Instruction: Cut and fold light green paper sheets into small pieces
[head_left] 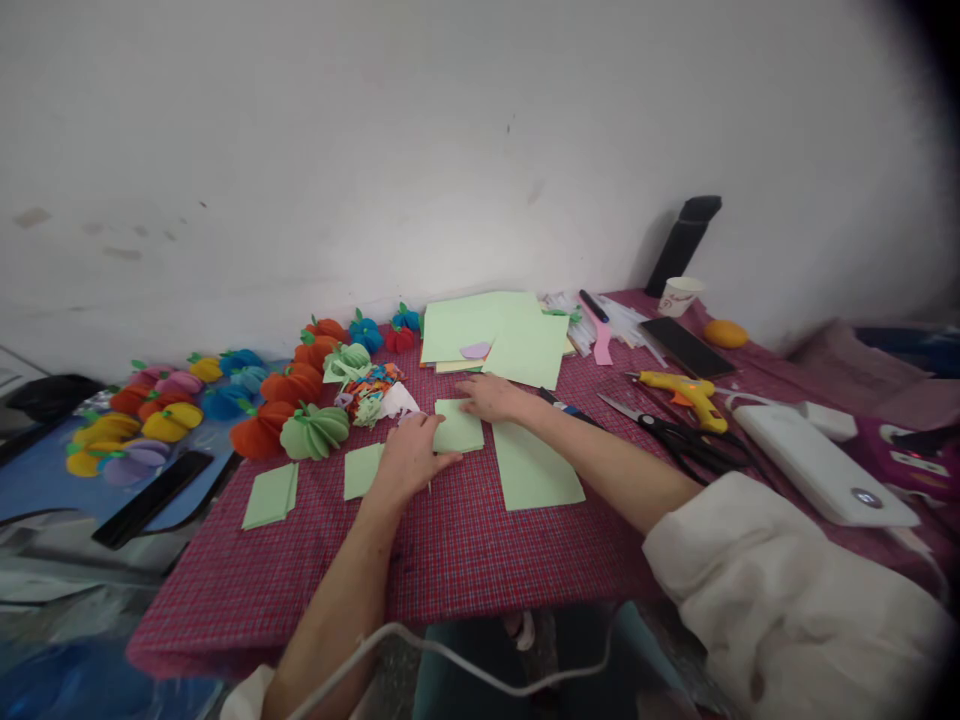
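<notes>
My left hand (pixel 409 458) lies over the table with thumb and fingers apart, at the left edge of a small stack of pale green paper squares (pixel 459 430). Part of another green paper piece (pixel 362 470) shows beside it, partly covered by this hand. My right hand (pixel 491 398) rests its spread fingers at the top right corner of the same small stack. Beneath my right forearm lies a larger green paper sheet (pixel 536 470). Further left is a separate stack of cut green paper (pixel 270 497).
Folded paper pumpkins (pixel 315 430) and paper scraps (pixel 375 390) sit at the left. Large green sheets (pixel 480 325) lie at the back. Scissors (pixel 686 440), a yellow glue gun (pixel 686 395), a phone (pixel 686 345), a paper cup (pixel 680 297) and a white power bank (pixel 825 465) stand or lie right.
</notes>
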